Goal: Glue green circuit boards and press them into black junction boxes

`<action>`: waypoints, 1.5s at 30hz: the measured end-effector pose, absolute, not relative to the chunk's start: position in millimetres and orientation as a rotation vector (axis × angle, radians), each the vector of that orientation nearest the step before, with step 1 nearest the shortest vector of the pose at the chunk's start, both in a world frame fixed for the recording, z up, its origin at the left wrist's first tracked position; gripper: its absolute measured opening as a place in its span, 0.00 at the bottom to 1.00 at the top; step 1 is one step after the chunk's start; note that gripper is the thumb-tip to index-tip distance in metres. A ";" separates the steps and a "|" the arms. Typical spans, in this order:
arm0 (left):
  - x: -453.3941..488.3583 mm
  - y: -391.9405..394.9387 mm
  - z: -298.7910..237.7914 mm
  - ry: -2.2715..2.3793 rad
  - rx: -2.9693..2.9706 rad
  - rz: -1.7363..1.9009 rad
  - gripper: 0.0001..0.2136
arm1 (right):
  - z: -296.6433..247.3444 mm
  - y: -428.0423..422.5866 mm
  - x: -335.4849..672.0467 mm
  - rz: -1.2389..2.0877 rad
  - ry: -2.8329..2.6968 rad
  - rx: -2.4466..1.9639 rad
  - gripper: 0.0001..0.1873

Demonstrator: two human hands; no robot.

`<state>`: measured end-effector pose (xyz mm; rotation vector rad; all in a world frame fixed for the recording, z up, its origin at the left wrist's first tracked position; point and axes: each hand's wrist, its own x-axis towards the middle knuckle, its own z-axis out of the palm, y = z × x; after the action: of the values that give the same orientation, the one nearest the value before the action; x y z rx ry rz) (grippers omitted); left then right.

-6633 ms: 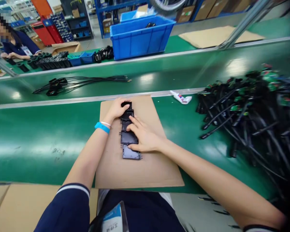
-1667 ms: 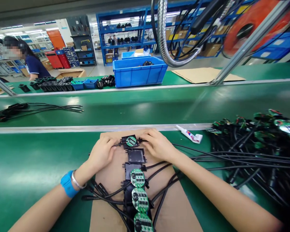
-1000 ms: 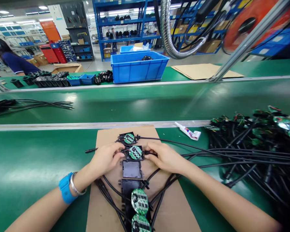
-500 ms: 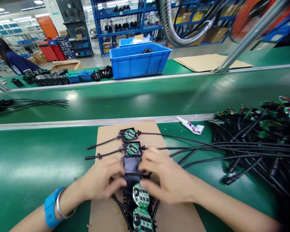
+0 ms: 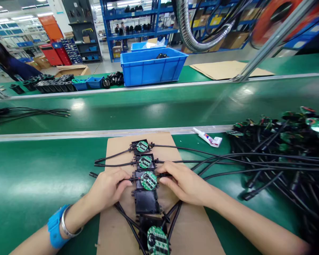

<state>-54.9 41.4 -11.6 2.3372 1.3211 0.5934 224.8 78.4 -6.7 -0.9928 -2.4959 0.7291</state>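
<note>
A column of black square housings lies on a cardboard sheet [image 5: 191, 226]. The two farthest housings [image 5: 143, 146] [image 5: 145, 161] hold round green circuit boards with black cables running out both sides. My left hand [image 5: 108, 187] and my right hand [image 5: 182, 182] pinch the cables either side of a third green board [image 5: 148, 180], pressing it into the third housing. Below it sits an empty black housing [image 5: 146, 202]. Nearer me another green board [image 5: 158, 241] rests on the lowest housing with loose cables around it.
A big pile of cabled green boards [image 5: 281, 148] lies at the right. A white glue tube [image 5: 207, 137] rests by the metal rail. Beyond runs a green conveyor with black cables [image 5: 29, 113]; a blue crate [image 5: 154, 67] and black parts stand on the far bench, where another person works.
My hands took a cabled green board from the near stack and seated it in the third housing. One second ago they were on the second housing. The conveyor cables drifted left.
</note>
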 end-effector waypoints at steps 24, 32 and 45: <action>-43.2 -6.2 -3.4 0.900 2.194 0.286 0.11 | -7.9 -10.6 195.8 0.835 -2.584 -0.691 0.09; -51.6 -5.9 6.1 1.131 2.127 0.557 0.05 | 16.9 18.8 216.7 1.024 -2.447 -0.892 0.16; -48.5 -5.5 -22.1 1.502 2.538 0.343 0.09 | -14.1 38.8 225.0 0.313 -2.749 -1.156 0.06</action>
<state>-48.5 -5.5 -22.1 2.5377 1.5021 0.3427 225.0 38.8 -14.1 -1.1560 -2.7488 0.3134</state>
